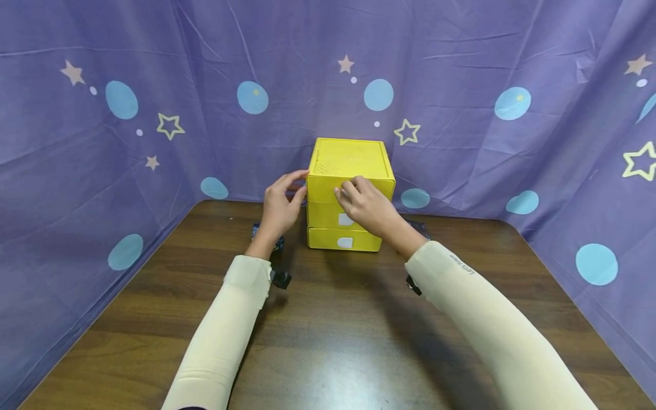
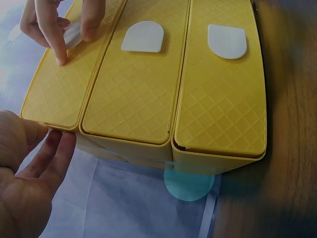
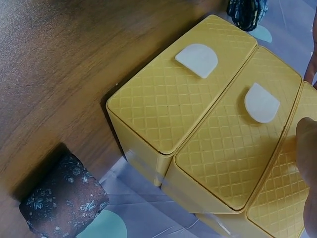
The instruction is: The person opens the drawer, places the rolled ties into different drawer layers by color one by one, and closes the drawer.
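A yellow box with three stacked drawers (image 1: 351,156) stands at the back of the table. Each of the two lower drawers has a white rounded handle (image 2: 143,37) on its waffle-textured front. My right hand (image 1: 366,208) pinches the white handle (image 2: 73,35) of the top drawer between thumb and fingers; in the head view the hand hides that handle. My left hand (image 1: 281,205) touches the box's upper left side with fairly straight fingers (image 2: 62,153). All three drawers look closed or nearly so.
A dark floral-patterned item (image 3: 64,198) lies to the right of the box. Another dark patterned item (image 3: 246,12) lies on its left, partly behind my left wrist in the head view. A purple curtain (image 1: 307,68) with stars hangs behind and beside the wooden table (image 1: 318,341).
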